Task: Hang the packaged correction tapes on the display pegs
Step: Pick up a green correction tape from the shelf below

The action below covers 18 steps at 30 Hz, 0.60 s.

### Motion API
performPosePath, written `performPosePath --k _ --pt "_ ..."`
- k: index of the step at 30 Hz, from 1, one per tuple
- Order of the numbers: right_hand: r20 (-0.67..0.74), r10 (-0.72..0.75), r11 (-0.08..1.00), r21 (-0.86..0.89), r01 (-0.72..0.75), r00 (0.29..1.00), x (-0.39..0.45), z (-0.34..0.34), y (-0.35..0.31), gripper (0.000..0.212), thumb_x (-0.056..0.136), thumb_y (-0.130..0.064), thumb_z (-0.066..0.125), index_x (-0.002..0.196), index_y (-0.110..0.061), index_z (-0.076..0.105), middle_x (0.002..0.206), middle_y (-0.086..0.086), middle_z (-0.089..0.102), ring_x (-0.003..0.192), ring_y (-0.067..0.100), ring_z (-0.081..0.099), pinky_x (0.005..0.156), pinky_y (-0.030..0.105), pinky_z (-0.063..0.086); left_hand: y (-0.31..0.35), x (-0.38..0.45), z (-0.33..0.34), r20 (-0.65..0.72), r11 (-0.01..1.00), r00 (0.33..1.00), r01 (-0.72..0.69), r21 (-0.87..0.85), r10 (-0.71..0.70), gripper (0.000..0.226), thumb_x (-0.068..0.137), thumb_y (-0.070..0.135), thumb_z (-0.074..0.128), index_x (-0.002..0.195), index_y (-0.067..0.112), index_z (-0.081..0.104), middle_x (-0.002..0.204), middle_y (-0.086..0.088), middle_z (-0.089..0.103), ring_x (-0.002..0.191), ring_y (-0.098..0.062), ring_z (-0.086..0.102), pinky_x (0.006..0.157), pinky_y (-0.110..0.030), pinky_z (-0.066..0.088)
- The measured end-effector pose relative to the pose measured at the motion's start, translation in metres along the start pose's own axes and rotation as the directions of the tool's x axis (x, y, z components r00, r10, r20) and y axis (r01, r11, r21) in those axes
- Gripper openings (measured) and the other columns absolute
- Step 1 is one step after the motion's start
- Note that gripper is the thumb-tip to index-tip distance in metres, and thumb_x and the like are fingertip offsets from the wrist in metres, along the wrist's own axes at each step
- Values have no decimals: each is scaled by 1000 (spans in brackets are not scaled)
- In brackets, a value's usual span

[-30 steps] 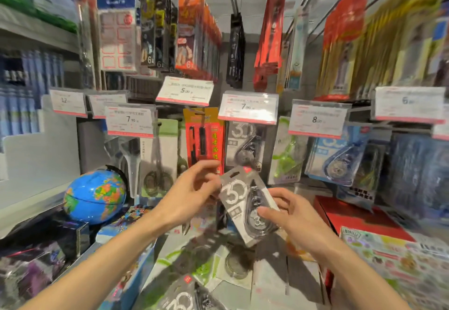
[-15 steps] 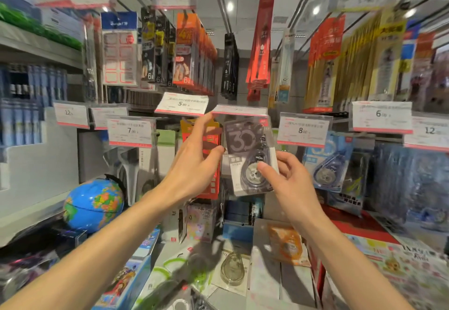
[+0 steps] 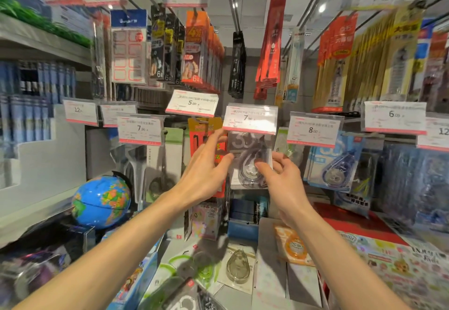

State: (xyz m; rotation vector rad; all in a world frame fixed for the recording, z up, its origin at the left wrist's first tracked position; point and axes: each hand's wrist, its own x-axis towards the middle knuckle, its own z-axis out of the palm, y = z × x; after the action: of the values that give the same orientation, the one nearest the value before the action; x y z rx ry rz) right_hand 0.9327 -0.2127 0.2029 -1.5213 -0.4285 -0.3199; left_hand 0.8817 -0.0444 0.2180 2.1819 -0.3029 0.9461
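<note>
A grey packaged correction tape [image 3: 250,161] hangs just under the 7.90 price tag [image 3: 250,118]; its top and the peg are hidden behind that tag. My left hand [image 3: 206,171] touches the pack's left edge with thumb and fingertips spread. My right hand [image 3: 279,178] pinches the pack's lower right side, thumb on the front. Blue packaged correction tapes [image 3: 335,163] hang on the peg to the right, under the 8.00 tag. More correction tape packs [image 3: 239,267] lie flat on the shelf below.
A globe [image 3: 102,201] stands at lower left. A red-orange pack [image 3: 206,134] hangs directly left of the grey one. Scissors packs [image 3: 165,161] hang further left. Rows of pegged goods and price tags fill the wall above. A red box [image 3: 352,224] sits at lower right.
Both hands carried the grey pack up from the shelf area to the peg under the 7.90 tag. The tag, tipped up half a second ago, now hangs down over the pack's top.
</note>
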Motion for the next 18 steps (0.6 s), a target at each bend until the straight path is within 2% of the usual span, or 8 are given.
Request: performPosePath --k 3,6,8,9,11,14,16,18 --pt "-10 21 999 -37 -21 1000 4 5 4 30 95 -18 65 125 -18 59 119 -1 72 106 13 68 93 31 53 -11 -2 11 50 999 998 45 9 -46 63 96 47 44 154 36 23 149 10 49 128 -19 56 106 -53 47" --pt "-57 -79 978 -197 66 995 0 7 4 38 96 -19 62 130 -27 48 117 -12 62 101 2 60 94 29 47 -14 -1 21 77 1000 997 27 -5 -26 54 101 32 44 153 33 28 137 6 60 108 -26 67 94 -48 55" --pt "-78 -219 923 -340 181 973 -5 9 10 63 95 -21 60 149 -33 30 123 -6 53 105 9 55 95 31 44 -17 3 25 80 1000 997 18 11 -19 55 102 25 42 154 32 27 121 1 69 90 -26 70 78 -36 57" --pt "-63 -276 882 -413 227 959 -7 10 14 69 96 -21 58 153 -35 23 125 -3 50 106 12 51 93 31 42 -19 5 26 81 999 996 18 26 -20 55 102 24 41 155 33 26 108 -1 72 75 -22 69 68 -32 53" --pt "-4 -311 811 -523 263 950 -6 12 22 70 98 -22 53 157 -35 18 134 3 48 117 16 45 95 30 37 -23 9 29 91 998 995 31 54 -36 57 103 23 39 156 34 22 95 -1 73 52 -12 60 57 -34 53" --pt "30 -303 771 -580 264 952 3 16 30 69 99 -23 49 159 -31 16 152 6 41 138 22 37 111 40 35 -28 12 31 126 995 990 57 85 -68 64 101 19 38 157 36 14 88 -3 73 50 -15 59 58 -39 58" --pt "37 -288 763 -595 253 957 9 17 31 72 98 -19 50 160 -29 14 151 9 41 136 28 41 110 43 36 -28 16 33 159 991 984 67 114 -84 69 99 16 39 158 37 9 77 -2 69 54 -20 63 59 -39 58" --pt "42 -282 754 -608 248 958 11 18 31 70 100 -21 49 160 -29 14 150 12 40 133 32 46 108 41 38 -30 20 35 178 988 979 71 137 -95 71 99 17 39 158 38 6 85 -2 69 60 -21 67 60 -34 57"
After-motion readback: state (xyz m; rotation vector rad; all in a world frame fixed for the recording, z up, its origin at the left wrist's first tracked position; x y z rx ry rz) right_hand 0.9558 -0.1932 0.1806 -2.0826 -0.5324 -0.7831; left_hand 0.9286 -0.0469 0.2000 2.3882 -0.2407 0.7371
